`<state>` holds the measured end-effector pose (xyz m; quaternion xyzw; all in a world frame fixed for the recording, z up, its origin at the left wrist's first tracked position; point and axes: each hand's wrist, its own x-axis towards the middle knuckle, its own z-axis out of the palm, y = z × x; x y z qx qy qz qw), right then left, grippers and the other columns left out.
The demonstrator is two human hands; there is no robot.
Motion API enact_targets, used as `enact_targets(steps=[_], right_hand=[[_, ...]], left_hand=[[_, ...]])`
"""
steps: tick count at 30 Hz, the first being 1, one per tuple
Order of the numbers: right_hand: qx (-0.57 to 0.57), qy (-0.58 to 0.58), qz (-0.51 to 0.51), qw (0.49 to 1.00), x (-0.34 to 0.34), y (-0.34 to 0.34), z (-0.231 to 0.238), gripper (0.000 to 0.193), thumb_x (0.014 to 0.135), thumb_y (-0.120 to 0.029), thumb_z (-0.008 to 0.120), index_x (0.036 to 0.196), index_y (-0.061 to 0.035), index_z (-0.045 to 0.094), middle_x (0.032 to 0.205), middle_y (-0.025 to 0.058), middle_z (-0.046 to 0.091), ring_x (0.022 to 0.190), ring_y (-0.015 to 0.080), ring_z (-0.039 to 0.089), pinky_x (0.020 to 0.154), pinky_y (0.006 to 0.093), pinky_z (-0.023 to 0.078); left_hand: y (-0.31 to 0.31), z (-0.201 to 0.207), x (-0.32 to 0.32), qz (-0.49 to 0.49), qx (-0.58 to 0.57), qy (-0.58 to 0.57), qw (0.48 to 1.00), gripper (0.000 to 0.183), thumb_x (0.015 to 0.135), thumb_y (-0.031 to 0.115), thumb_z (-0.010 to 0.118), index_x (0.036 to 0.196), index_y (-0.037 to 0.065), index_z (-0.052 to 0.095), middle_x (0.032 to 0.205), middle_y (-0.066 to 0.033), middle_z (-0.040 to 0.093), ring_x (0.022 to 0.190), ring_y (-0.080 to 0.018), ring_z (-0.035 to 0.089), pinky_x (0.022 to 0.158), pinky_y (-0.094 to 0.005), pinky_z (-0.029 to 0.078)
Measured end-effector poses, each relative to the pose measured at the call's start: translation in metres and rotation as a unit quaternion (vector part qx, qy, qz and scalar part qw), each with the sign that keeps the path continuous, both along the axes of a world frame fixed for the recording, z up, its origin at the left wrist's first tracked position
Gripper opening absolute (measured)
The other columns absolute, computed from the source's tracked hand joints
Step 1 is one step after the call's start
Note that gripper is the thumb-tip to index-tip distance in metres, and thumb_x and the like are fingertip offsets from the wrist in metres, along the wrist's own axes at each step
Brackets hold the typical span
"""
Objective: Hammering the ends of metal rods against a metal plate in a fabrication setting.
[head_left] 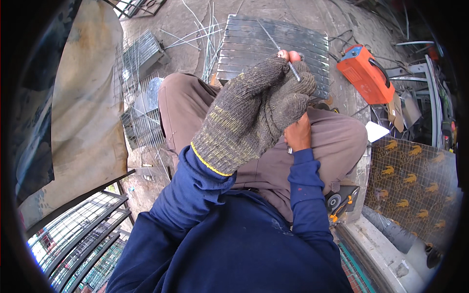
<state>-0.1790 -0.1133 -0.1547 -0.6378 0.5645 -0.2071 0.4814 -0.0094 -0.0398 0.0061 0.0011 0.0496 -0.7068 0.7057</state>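
Note:
A thick grey knit glove with a yellow cuff covers my left hand (pixel 259 107), which is raised over my lap. Bare fingertips poke out of it, pinching a thin metal rod (pixel 269 35). The rod slants from upper left to lower right, and its lower end looks ribbed. Below and to the right, my bare right hand (pixel 299 133) is closed near my right thigh, partly hidden behind the glove. A small shiny metal end (pixel 289 150) shows under its fist; the rest of that object is hidden. Beyond both hands lies a dark slatted metal panel (pixel 244 46).
An orange welding machine (pixel 366 75) stands at the right, cables beside it. Loose thin rods (pixel 207 39) and wire mesh (pixel 139 110) lie at the left. A patterned brown board (pixel 410 180) and an angle grinder (pixel 337 201) are at my right. A stained sheet (pixel 90 97) hangs left.

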Motion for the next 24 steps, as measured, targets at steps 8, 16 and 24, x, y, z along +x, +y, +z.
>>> enact_targets(steps=[8,16,24], right_hand=[[0.021,0.003,0.006,1.0,-0.002,-0.001,0.002,0.044,0.105,-0.043,0.046,0.09,-0.0025,0.05,0.064,0.0102,0.055,0.06,0.0246,0.058,0.062,0.0409,0.046],[0.003,0.045,0.038,0.998,-0.007,-0.003,-0.008,0.046,0.104,-0.046,0.044,0.092,-0.0024,0.05,0.063,0.0113,0.056,0.061,0.0282,0.06,0.063,0.0436,0.046],[-0.116,-0.021,0.045,0.992,-0.002,-0.003,0.001,0.046,0.104,-0.046,0.044,0.094,-0.0018,0.052,0.065,0.0136,0.058,0.064,0.0322,0.061,0.066,0.0455,0.047]], left_hand=[[0.0,0.005,0.004,-0.033,-0.03,0.034,0.998,0.029,0.105,0.013,0.048,0.13,0.004,0.058,0.133,-0.0108,0.062,0.117,-0.0233,0.065,0.086,-0.0341,0.064],[0.0,0.002,0.0,-0.03,-0.024,0.002,0.999,0.03,0.105,0.016,0.049,0.13,0.001,0.056,0.13,-0.0164,0.062,0.107,-0.0247,0.07,0.081,-0.035,0.065],[0.034,-0.041,-0.018,-0.131,0.112,-0.255,0.952,0.023,0.103,0.021,0.056,0.115,0.002,0.061,0.102,-0.0073,0.068,0.086,-0.0158,0.07,0.072,-0.0271,0.06]])
